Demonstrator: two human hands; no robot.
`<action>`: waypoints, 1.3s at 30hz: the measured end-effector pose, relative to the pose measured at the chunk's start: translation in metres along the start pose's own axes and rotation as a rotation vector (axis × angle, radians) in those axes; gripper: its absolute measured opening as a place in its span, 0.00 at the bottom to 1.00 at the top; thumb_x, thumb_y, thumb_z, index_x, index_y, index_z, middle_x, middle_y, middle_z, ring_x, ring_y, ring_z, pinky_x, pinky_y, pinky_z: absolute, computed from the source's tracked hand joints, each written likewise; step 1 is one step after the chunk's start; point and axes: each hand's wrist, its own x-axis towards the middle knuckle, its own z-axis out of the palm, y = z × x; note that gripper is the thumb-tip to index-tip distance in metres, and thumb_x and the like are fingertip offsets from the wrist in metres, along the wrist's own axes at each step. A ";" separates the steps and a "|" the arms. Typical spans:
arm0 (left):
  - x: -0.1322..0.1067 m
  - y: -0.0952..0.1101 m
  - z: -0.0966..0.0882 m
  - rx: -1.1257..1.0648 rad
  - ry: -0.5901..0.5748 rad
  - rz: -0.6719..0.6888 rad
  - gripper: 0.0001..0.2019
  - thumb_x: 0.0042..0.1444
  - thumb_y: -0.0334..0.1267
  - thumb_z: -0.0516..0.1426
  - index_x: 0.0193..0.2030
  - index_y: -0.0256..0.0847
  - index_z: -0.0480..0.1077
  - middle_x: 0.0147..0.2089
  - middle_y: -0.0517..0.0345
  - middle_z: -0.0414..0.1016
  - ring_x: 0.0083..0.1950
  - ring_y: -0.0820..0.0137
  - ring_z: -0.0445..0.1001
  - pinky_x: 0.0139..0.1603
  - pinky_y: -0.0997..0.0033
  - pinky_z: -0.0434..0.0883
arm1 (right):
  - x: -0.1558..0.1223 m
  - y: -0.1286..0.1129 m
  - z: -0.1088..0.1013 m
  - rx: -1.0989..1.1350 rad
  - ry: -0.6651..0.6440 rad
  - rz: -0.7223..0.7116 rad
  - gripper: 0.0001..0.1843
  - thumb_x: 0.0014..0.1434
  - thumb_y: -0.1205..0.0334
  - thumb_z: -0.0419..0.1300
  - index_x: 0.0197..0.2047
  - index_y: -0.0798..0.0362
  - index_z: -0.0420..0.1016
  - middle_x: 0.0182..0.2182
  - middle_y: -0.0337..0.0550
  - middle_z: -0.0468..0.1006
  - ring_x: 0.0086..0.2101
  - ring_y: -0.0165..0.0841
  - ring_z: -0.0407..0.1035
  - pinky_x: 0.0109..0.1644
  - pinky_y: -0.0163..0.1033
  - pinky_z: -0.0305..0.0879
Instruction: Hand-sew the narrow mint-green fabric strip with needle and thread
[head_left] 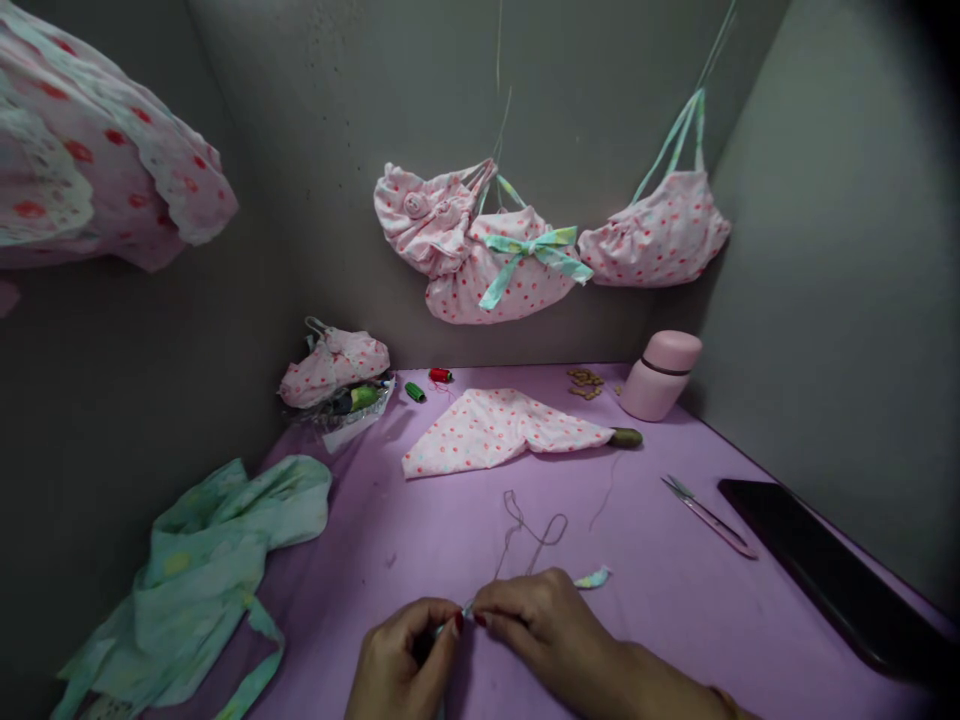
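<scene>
At the near edge of the table, my left hand (409, 655) is closed in a pinch on a narrow mint-green fabric strip (467, 609), only a bit of which shows between the fingertips. My right hand (551, 625) pinches at the same spot, fingertips almost touching the left ones; a needle, if there is one, cannot be made out. A grey thread (517, 520) runs in loose loops from the right fingers over the table. Beyond the right hand pokes out a short mint fabric end (593, 578). Farther back lies a pink dotted cloth piece (495, 430) with a dark green tip (626, 438).
Thread snips (709, 515) and a black phone-like slab (825, 570) lie right, below a pink flask (661, 375). Mint cloth (210, 570) covers the left. Green (415, 392) and red thread spools (441, 375) sit behind. Pink dotted fabric pieces (517, 265) hang above.
</scene>
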 end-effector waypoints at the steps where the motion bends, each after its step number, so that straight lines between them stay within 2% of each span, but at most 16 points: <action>1: 0.000 0.000 0.000 -0.004 -0.001 0.001 0.10 0.55 0.39 0.56 0.31 0.38 0.77 0.26 0.57 0.80 0.26 0.69 0.76 0.27 0.80 0.71 | 0.000 0.000 0.000 0.003 0.000 -0.001 0.12 0.60 0.68 0.54 0.38 0.47 0.79 0.31 0.36 0.81 0.30 0.29 0.73 0.35 0.29 0.61; 14: 0.001 0.000 0.000 0.002 -0.021 0.009 0.10 0.56 0.38 0.55 0.33 0.37 0.77 0.28 0.55 0.80 0.29 0.68 0.77 0.31 0.78 0.72 | 0.000 0.000 0.002 -0.021 -0.017 0.010 0.11 0.61 0.67 0.54 0.38 0.48 0.78 0.31 0.36 0.81 0.30 0.30 0.73 0.34 0.30 0.62; 21: -0.001 0.001 -0.001 0.063 -0.033 0.012 0.11 0.57 0.37 0.54 0.32 0.36 0.77 0.26 0.56 0.79 0.27 0.69 0.76 0.28 0.79 0.71 | -0.004 0.000 0.004 -0.084 -0.010 0.039 0.11 0.62 0.63 0.52 0.41 0.49 0.76 0.32 0.38 0.81 0.31 0.31 0.74 0.35 0.31 0.62; 26: -0.002 -0.005 0.000 0.096 -0.051 0.051 0.11 0.58 0.36 0.53 0.35 0.35 0.76 0.31 0.53 0.81 0.29 0.68 0.77 0.31 0.78 0.72 | -0.004 -0.001 0.005 -0.140 0.014 0.034 0.14 0.61 0.62 0.53 0.50 0.47 0.70 0.33 0.38 0.81 0.32 0.33 0.74 0.35 0.33 0.61; 29: -0.002 -0.008 0.001 0.119 -0.036 0.081 0.10 0.58 0.36 0.54 0.35 0.36 0.77 0.31 0.53 0.81 0.31 0.69 0.78 0.32 0.79 0.72 | -0.004 -0.001 0.005 -0.125 -0.029 0.005 0.12 0.62 0.64 0.51 0.44 0.46 0.74 0.34 0.37 0.81 0.32 0.31 0.74 0.34 0.31 0.61; 34: -0.003 -0.012 0.004 0.191 0.028 0.084 0.09 0.57 0.36 0.55 0.31 0.38 0.76 0.27 0.58 0.80 0.27 0.70 0.78 0.28 0.81 0.71 | -0.003 -0.003 0.006 -0.158 -0.025 0.004 0.12 0.62 0.65 0.50 0.37 0.49 0.76 0.28 0.37 0.80 0.28 0.30 0.73 0.31 0.30 0.59; 39: -0.005 -0.016 0.010 0.198 0.096 0.126 0.12 0.58 0.40 0.54 0.28 0.39 0.74 0.23 0.59 0.78 0.23 0.72 0.75 0.23 0.82 0.68 | -0.002 -0.005 0.009 -0.093 -0.001 0.030 0.12 0.61 0.65 0.50 0.39 0.50 0.75 0.29 0.38 0.79 0.28 0.31 0.72 0.32 0.32 0.59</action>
